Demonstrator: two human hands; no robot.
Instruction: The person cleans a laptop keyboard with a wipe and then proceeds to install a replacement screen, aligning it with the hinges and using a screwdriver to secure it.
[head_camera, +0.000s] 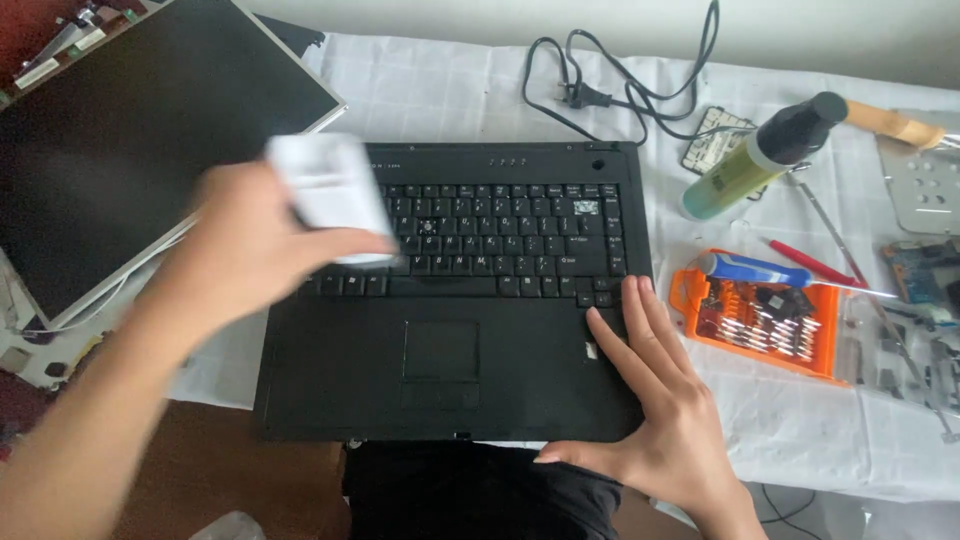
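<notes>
A black laptop base (440, 350) with keyboard and touchpad lies on a white cloth in front of me. My left hand (250, 245) hovers over the keyboard's left side, blurred with motion, gripping a small white rectangular object (330, 190). My right hand (650, 400) rests flat and open on the laptop's lower right palm rest, fingers spread toward the keys.
A detached laptop screen panel (130, 130) lies at the left. An orange screwdriver bit set (770, 320) with a blue-handled screwdriver (750, 268) sits right of the laptop. A green bottle (760, 155), a black power cable (620, 80) and small parts (920, 290) lie beyond.
</notes>
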